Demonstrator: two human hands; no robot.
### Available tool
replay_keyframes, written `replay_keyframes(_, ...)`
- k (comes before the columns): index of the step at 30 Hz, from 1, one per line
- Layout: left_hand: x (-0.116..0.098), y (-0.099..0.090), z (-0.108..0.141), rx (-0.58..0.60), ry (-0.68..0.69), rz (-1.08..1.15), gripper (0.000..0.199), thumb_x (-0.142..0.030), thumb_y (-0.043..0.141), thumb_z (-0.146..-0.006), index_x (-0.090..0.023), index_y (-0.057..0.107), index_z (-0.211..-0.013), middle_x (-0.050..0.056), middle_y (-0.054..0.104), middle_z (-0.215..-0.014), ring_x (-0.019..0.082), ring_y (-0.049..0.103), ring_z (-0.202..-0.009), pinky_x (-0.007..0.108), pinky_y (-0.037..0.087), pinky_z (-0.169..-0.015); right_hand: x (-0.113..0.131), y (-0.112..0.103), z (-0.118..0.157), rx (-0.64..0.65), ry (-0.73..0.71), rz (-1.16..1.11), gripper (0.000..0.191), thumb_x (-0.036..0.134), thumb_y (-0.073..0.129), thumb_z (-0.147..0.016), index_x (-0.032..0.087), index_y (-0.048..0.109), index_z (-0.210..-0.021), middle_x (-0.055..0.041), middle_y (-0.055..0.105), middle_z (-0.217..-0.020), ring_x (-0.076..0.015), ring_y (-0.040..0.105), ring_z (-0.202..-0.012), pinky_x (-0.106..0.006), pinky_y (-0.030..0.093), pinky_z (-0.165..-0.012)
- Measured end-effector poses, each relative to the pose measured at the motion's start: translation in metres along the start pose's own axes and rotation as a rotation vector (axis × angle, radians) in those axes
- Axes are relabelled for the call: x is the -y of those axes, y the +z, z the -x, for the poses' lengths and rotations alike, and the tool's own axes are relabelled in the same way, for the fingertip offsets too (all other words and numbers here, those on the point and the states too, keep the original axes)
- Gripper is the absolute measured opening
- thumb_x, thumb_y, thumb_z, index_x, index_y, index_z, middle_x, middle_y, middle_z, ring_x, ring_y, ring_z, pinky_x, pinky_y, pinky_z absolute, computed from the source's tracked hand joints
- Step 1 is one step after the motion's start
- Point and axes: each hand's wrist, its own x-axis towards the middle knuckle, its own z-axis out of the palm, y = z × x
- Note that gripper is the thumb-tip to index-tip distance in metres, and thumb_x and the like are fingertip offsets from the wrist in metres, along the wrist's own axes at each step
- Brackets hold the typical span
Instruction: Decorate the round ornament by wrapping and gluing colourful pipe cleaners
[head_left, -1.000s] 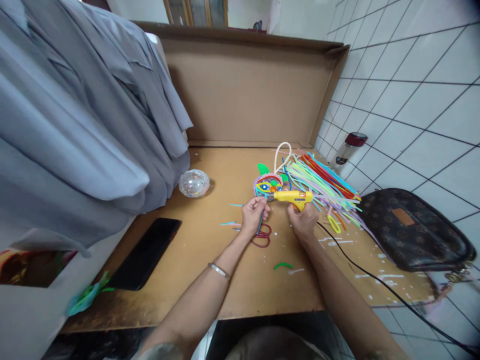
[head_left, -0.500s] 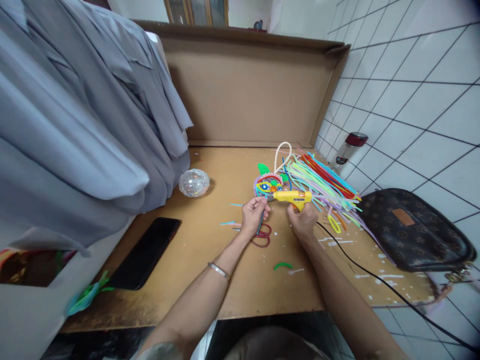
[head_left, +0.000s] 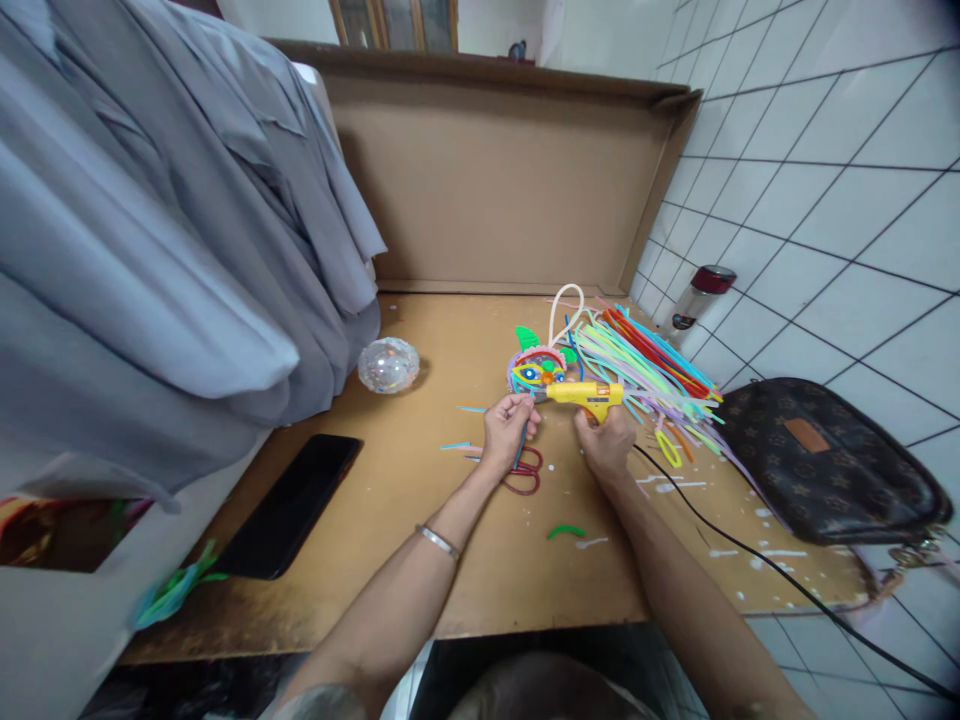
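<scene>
Both hands (head_left: 507,428) stay put, left (head_left: 502,430) pinching blue strip (head_left: 520,450), right (head_left: 609,440) gripping glue gun (head_left: 589,394).

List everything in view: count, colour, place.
Pistol-shaped plastic glue gun: one, yellow, centre
Thin strip: one, blue, centre
Round face ornament: one, multicoloured, centre
Scissors: one pair, red handles, centre
Slender strips: many, mixed colours, right
Short curved strip: one, green, front centre
Faceted ball: one, transparent, left
Rectangular phone: one, black, front left
Patterned bag: one, dark brown, right
Lidded bottle: one, transparent, dark red lid, right
Cord: one, black, front right
Draped cloth: count unclear, grey, left
Upright cardboard panel: one, brown, back
Square wall tiles: many, white, right
Flat tabletop: one, tan, beneath
Bracelet: one, silver, left forearm
Left grip: one, bare, on the thin strip
Right grip: one, bare, on the glue gun
</scene>
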Motion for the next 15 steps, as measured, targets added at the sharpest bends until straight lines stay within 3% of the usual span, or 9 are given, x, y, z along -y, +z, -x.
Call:
replay_keyframes(7,-0.002,0.0009,-0.0002,-0.006,-0.001,0.011,0.047,-0.058,0.078,-0.064,-0.016,0.061,-0.075,-0.004,0.06,-0.054,0.005,0.046,-0.039,0.019,0.035,-0.04,-0.0025,0.0015,-0.0004,-0.058,0.002,-0.033,0.018,0.04,0.05,-0.075,0.022,0.052,-0.075,-0.0041,0.056,-0.061,-0.0231,0.056,-0.06,-0.033,0.041,-0.057)
replay_keyframes(15,-0.0001,0.0009,-0.0005,-0.02,0.012,-0.004,0.045,-0.057,0.078,-0.065,-0.016,0.06,-0.075,-0.003,0.06,-0.054,0.005,0.046,-0.04,0.019,0.036,-0.042,0.0003,-0.0006,0.0003,0.021,0.037,-0.033,0.02,0.041,0.05,-0.075,0.021,0.055,-0.078,-0.006,0.058,-0.065,-0.0248,0.058,-0.064,-0.034,0.042,-0.061)
